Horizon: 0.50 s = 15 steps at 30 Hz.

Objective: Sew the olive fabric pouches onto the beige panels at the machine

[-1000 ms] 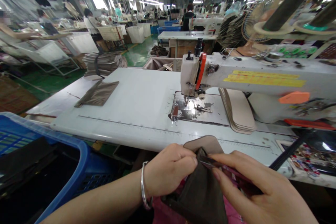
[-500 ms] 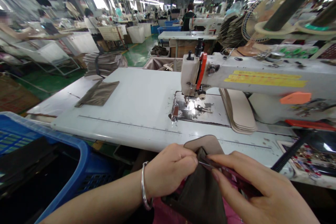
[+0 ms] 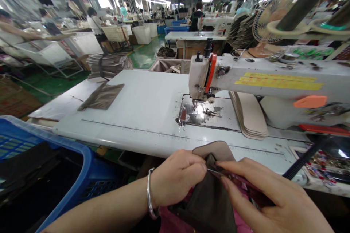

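Note:
My left hand (image 3: 182, 174), with a silver bangle at the wrist, is closed on the edge of a dark brown fabric piece (image 3: 214, 200) at the front edge of the table. On the other side of the fabric, my right hand (image 3: 254, 185) pinches a thin metal tool (image 3: 214, 171) between thumb and fingers, its tip at the fabric beside my left thumb. A beige panel (image 3: 214, 148) sticks out behind the fabric. Farther back stands the sewing machine (image 3: 254, 74), its needle over the metal plate (image 3: 224, 114).
Beige panels (image 3: 251, 116) lie stacked under the machine arm. A brown fabric piece (image 3: 105, 96) rests on the white table (image 3: 142, 105). At left is a blue basket (image 3: 84, 156); at right, a tray of small parts (image 3: 322, 167). People work farther back.

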Each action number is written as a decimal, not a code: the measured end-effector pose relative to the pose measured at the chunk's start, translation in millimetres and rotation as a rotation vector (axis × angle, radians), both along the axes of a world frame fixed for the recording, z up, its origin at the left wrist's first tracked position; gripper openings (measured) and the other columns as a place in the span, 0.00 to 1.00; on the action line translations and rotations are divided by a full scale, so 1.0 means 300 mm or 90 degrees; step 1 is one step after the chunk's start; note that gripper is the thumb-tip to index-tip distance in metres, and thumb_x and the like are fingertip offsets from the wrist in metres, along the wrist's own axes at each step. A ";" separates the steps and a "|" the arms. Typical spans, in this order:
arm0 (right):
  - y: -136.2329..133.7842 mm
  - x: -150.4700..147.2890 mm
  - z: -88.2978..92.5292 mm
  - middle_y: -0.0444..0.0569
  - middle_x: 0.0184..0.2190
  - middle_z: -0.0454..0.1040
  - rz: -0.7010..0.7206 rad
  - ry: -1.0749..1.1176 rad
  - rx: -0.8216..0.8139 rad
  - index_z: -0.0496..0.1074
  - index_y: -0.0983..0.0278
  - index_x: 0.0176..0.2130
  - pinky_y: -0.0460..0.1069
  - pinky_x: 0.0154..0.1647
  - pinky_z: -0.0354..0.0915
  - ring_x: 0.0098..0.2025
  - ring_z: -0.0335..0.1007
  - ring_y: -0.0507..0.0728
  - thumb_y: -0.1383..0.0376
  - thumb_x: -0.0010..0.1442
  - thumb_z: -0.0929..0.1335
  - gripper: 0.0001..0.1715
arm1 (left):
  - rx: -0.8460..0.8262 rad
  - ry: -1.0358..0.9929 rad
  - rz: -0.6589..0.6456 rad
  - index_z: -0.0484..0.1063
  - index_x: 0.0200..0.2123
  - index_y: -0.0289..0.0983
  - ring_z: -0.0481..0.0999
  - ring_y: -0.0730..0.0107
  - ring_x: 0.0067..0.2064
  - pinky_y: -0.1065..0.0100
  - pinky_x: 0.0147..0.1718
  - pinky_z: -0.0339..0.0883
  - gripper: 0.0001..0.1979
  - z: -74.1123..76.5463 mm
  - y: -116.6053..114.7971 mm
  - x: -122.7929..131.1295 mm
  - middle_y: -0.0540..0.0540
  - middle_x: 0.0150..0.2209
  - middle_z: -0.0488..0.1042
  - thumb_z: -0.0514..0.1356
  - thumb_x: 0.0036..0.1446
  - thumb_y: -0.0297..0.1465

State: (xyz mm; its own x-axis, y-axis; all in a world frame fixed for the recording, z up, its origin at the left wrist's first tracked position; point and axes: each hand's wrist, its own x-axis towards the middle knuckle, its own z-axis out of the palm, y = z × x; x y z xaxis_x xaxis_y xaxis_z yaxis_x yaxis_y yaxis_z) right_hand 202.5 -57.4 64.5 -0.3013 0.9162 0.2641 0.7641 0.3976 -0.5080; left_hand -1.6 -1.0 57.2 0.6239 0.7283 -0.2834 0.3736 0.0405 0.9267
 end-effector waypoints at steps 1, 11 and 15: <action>-0.002 0.001 0.000 0.41 0.37 0.75 0.002 -0.002 -0.002 0.69 0.55 0.46 0.43 0.36 0.72 0.36 0.74 0.51 0.62 0.62 0.66 0.10 | -0.003 -0.001 0.000 0.54 0.19 0.36 0.53 0.78 0.24 0.72 0.22 0.47 0.16 0.000 0.000 0.000 0.54 0.20 0.52 0.48 0.59 0.30; -0.001 -0.005 -0.002 0.40 0.36 0.75 0.005 0.000 -0.014 0.69 0.55 0.45 0.43 0.35 0.71 0.36 0.73 0.51 0.62 0.63 0.65 0.10 | -0.017 0.001 0.002 0.54 0.19 0.35 0.53 0.78 0.24 0.71 0.22 0.45 0.15 0.009 0.001 0.005 0.54 0.21 0.51 0.48 0.58 0.29; -0.001 -0.011 -0.001 0.40 0.36 0.74 0.002 -0.011 0.006 0.68 0.54 0.46 0.43 0.34 0.70 0.36 0.73 0.50 0.62 0.63 0.64 0.10 | -0.015 0.007 0.000 0.54 0.19 0.35 0.53 0.78 0.24 0.71 0.22 0.46 0.15 0.008 0.001 0.003 0.54 0.21 0.51 0.48 0.58 0.29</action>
State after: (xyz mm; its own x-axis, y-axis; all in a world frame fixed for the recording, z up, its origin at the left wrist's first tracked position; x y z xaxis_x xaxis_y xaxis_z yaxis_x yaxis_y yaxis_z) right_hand 199.1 -57.9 64.2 -0.3085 0.9130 0.2670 0.7718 0.4043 -0.4908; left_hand -0.8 -0.7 59.5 0.6201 0.7215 -0.3080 0.3844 0.0628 0.9210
